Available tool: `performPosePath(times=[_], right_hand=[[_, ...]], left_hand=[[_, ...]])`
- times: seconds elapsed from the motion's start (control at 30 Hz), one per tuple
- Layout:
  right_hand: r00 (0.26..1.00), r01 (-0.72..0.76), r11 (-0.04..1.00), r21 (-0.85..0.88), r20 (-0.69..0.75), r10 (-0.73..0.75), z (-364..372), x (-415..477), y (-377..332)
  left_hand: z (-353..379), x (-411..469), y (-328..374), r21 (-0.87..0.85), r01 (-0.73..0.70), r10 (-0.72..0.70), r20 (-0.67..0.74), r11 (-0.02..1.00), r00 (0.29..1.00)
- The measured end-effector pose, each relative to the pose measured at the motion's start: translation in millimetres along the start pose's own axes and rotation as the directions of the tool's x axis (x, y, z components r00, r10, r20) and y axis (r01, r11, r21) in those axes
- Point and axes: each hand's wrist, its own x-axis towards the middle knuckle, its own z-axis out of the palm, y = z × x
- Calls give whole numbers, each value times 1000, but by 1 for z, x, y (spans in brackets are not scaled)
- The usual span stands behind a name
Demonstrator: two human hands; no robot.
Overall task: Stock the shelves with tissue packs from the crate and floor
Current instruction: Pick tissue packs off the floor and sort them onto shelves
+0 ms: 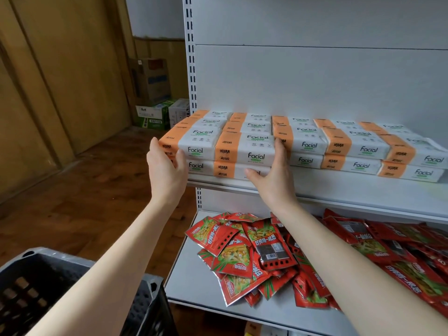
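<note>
Along the white shelf (351, 190) tissue packs (244, 147) were stacked, and the front-left stack, long axis along the edge, was pinned between the left hand (167, 169), fingers cupped round its left end, and the right hand (274, 178), fingers straight against its right end.
</note>
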Motion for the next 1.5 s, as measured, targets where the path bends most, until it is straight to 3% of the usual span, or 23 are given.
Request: performPosePath(times=[0.37,0.6,0.97,1.5], right_hand=[[995,-95,994,-55,12,96,0,-1,-6],[990,-135,990,-31,34,136,-10,-10,-5],[989,-103,992,-74,99,110,-19,-17,-4],[992,-102,994,-42,72,105,-14,-15,-4]], left_hand=[[1,-1,-5,-57,41,-38,60,998,997],[4,-13,-15,-44,-43,43,5,998,999],[14,-5,-14,0,-60,60,29,998,998],[12,-3,-20,-44,-74,75,4,996,997]])
